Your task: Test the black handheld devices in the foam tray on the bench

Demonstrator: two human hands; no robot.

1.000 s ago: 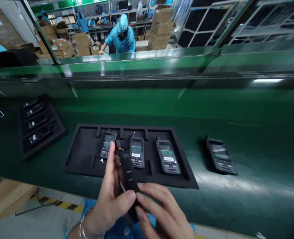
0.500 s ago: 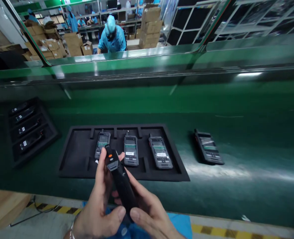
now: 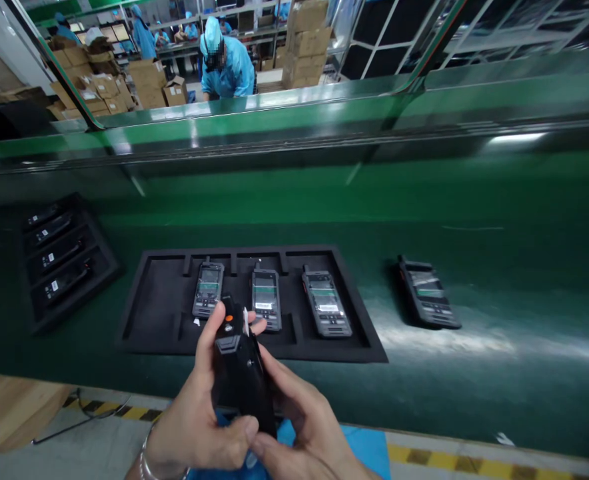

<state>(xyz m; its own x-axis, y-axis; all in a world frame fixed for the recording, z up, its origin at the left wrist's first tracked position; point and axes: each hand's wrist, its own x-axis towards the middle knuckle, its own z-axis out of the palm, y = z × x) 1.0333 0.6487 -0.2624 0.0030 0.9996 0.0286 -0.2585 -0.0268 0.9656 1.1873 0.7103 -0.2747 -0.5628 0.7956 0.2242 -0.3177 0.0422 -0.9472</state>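
A black handheld radio (image 3: 244, 383) with an orange button on its top end is held between my two hands, tilted with its top away from me. My left hand (image 3: 202, 417) wraps its left side, and my right hand (image 3: 307, 417) grips its right side; both thumbs press near the lower end. A thin white strip (image 3: 246, 321) shows along its upper right edge. Just beyond, a black foam tray (image 3: 149, 303) bears three similar radios, screens up: the left one (image 3: 208, 288), the middle one (image 3: 266, 298) and the right one (image 3: 327, 303).
On the green bench (image 3: 294, 207), another radio (image 3: 428, 293) lies right of the tray. A second black tray (image 3: 39, 323) with several radios stands at the left. Beyond the raised ledge (image 3: 254, 113), a person in blue (image 3: 229, 67) bends forward near stacked cartons (image 3: 309, 43).
The held radio has turned slightly, so more of its right edge and the white strip show. My thumbs have come closer together. Across the bench, the person has leaned lower.
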